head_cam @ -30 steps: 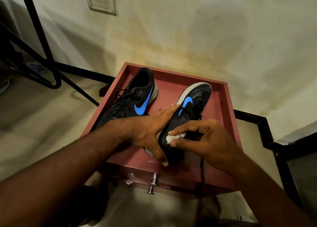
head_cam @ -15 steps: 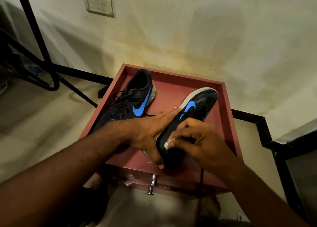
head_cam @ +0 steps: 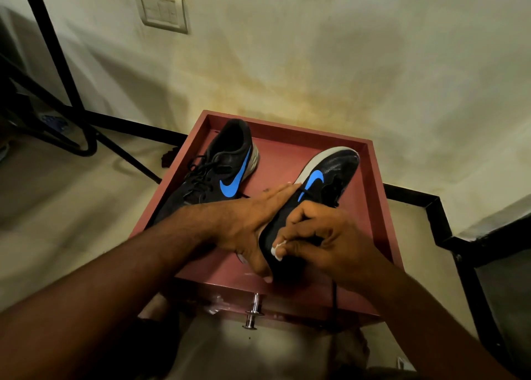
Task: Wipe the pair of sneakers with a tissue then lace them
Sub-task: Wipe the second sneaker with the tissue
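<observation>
Two black sneakers with blue swooshes lie in a red drawer (head_cam: 376,196). The left sneaker (head_cam: 218,175) rests flat with its black laces loose. The right sneaker (head_cam: 324,178) is tipped on its side, pale sole edge toward the left. My left hand (head_cam: 247,224) grips it along the sole side, thumb curled under its near end. My right hand (head_cam: 321,241) presses a small white tissue (head_cam: 278,250) against the shoe's near end. A black lace (head_cam: 334,293) hangs over the drawer's front.
The drawer has a metal knob (head_cam: 253,312) on its front and stands against a stained wall with a switch plate (head_cam: 162,12). Black metal frame legs (head_cam: 71,107) cross the floor at left. A dark ledge (head_cam: 494,236) sits at right.
The right sneaker has tipped further onto its side and its far end has shifted right. My right hand with the tissue has slid toward the shoe's near end.
</observation>
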{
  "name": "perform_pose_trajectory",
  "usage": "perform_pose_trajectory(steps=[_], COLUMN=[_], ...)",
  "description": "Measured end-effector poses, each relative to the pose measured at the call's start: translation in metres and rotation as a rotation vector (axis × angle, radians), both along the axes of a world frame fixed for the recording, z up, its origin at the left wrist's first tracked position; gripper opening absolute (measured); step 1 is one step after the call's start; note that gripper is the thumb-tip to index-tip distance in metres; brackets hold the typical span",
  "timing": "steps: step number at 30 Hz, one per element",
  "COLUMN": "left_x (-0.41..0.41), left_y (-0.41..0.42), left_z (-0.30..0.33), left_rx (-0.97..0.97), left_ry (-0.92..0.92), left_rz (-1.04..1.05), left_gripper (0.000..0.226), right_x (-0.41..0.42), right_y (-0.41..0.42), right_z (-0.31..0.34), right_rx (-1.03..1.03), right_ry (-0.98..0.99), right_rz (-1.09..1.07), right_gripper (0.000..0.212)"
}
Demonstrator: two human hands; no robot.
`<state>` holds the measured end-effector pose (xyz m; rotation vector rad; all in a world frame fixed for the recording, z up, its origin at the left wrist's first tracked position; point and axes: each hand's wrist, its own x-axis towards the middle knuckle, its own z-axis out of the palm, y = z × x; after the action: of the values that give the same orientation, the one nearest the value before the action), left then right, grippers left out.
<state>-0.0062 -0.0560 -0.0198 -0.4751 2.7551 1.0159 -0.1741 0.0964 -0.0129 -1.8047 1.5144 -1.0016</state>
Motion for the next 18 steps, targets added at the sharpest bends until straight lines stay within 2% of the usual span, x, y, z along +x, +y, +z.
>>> perform_pose_trajectory(steps=[2,6,8,11,13,14,16,17,18], left_x=[-0.001,-0.002,-0.001,0.001,0.001,0.001,0.002,0.002,0.002], left_y=[0.001,0.007,0.008,0.003,0.000,-0.001,-0.004,-0.006,-0.007], left_z=[0.001,0.006,0.006,0.005,0.004,0.003,0.000,-0.001,-0.002], left_rx=[-0.024,-0.069,-0.076,-0.072,-0.057,-0.044,-0.010,0.009,0.024], left_ry=[-0.013,-0.030,-0.031,-0.043,-0.048,-0.048,-0.034,-0.028,-0.024], left_rz=[-0.006,-0.029,-0.028,-0.018,-0.011,-0.013,-0.012,0.000,0.011], left_gripper=[0.161,0.157,0.158,0.159,0.159,0.158,0.156,0.154,0.153], right_x=[-0.007,-0.023,-0.022,-0.008,0.007,0.015,0.026,0.025,0.024], right_y=[-0.006,-0.021,-0.023,-0.015,-0.004,0.002,0.008,0.006,0.005], right_z=[-0.005,-0.011,-0.013,-0.004,-0.001,-0.002,-0.007,-0.008,-0.007], right_rx=[-0.061,-0.124,-0.109,-0.100,0.007,0.041,-0.033,-0.059,-0.051], right_ry=[0.011,0.188,0.121,-0.082,-0.122,0.003,0.386,0.453,0.440], right_rz=[-0.094,-0.340,-0.381,-0.278,-0.064,0.059,0.178,0.174,0.154], right_gripper=[0.008,0.008,0.010,0.010,0.007,0.006,0.012,0.014,0.013])
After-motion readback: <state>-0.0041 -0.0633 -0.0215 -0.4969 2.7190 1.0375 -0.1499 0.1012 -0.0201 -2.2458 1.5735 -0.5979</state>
